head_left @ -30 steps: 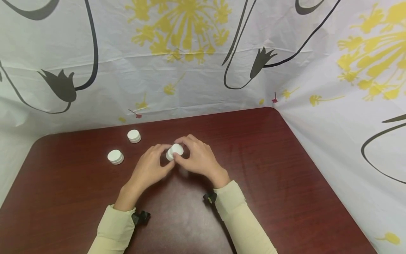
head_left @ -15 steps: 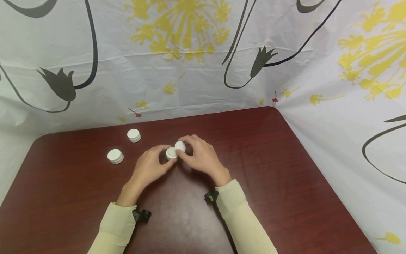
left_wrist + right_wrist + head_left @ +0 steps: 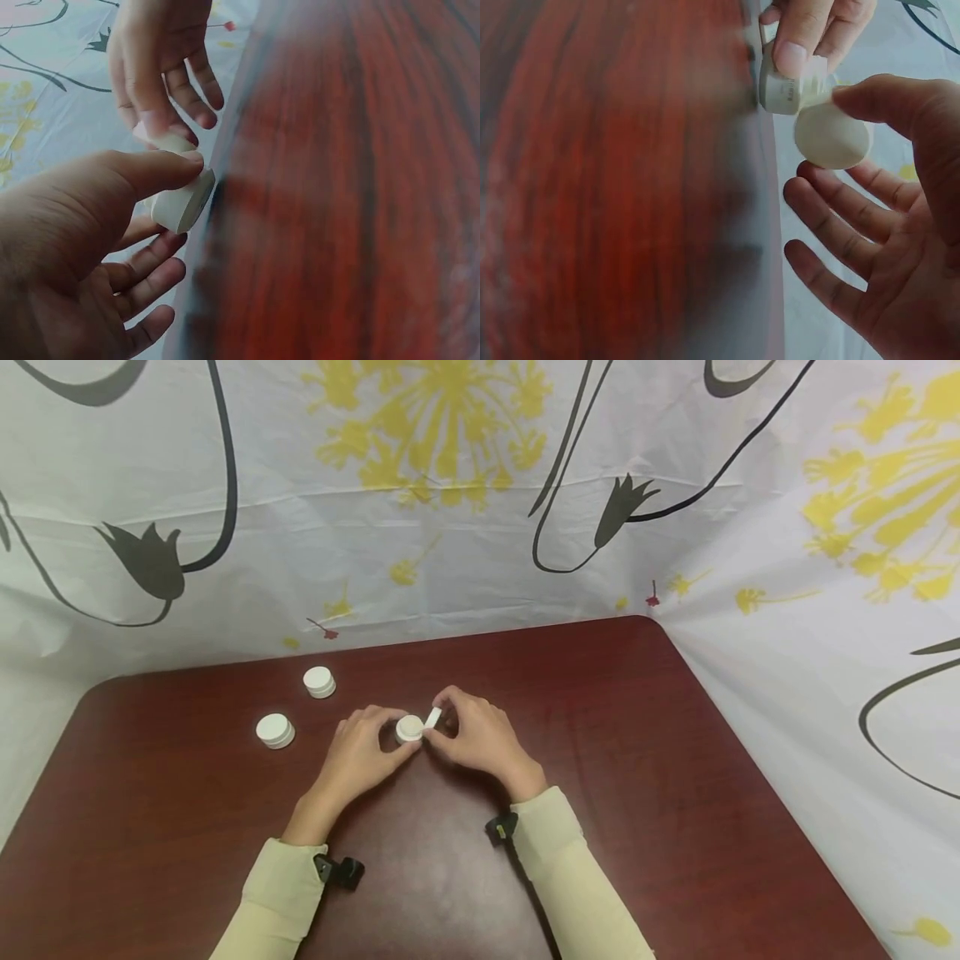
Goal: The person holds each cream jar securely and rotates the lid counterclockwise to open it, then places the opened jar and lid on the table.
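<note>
My left hand (image 3: 362,748) pinches a small round white jar (image 3: 409,728) between thumb and fingers, above the middle of the table. Just to its right, my right hand (image 3: 480,737) pinches the jar's white lid (image 3: 432,717), turned on edge beside the jar's top. In the right wrist view the lid (image 3: 832,138) shows its round face, and faint print marks the side of the jar (image 3: 780,88). The left wrist view shows the jar (image 3: 178,204) tilted under my left thumb. What the jar contains cannot be made out.
Two more white jars with lids on stand to the left on the dark red table (image 3: 637,793), one nearer (image 3: 275,731) and one farther back (image 3: 319,682). A white flowered cloth (image 3: 465,552) hangs behind the table and along its right side.
The lid has come off the jar's top, moved right with my right hand, and tipped from nearly flat onto its edge. My left hand keeps the jar almost in place.
</note>
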Demonstrator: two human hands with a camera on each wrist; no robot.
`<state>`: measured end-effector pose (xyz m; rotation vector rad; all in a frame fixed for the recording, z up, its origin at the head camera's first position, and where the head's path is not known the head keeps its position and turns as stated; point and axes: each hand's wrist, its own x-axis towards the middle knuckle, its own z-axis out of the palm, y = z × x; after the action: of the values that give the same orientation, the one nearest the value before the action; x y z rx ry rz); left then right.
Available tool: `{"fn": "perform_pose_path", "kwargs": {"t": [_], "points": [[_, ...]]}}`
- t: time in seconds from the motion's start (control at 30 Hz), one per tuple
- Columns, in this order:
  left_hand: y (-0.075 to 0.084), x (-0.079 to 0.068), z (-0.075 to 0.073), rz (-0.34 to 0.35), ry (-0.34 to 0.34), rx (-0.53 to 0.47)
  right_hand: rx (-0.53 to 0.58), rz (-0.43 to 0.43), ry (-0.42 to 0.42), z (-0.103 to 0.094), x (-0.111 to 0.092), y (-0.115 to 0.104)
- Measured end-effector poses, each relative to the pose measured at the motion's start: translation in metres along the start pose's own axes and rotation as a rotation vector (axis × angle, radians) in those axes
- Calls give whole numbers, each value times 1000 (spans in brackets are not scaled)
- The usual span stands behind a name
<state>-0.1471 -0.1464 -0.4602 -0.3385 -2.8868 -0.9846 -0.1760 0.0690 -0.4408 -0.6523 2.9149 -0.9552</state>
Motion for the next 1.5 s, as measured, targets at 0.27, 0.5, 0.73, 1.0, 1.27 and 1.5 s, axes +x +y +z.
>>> {"fn": "perform_pose_path", "kwargs": {"t": [0.27,0.5,0.73,1.0,1.27,1.5], "points": [[-4,1,0,-8,8,7,-28,-1,-39,2,1,5],[-8,1,1,-8,0,2,-56,3,-42,5,2,6],[-10,0,1,-16,-11,11,-75,25,-63,8,1,5],[-12,-3,0,-15,-23,6,-43,26,-88,7,1,7],[-10,-6,-8,-12,-4,-81,68,1,-32,2,4,9],[-5,-4,-14,7,53,-136,167,-59,-31,5,10,-2]]}}
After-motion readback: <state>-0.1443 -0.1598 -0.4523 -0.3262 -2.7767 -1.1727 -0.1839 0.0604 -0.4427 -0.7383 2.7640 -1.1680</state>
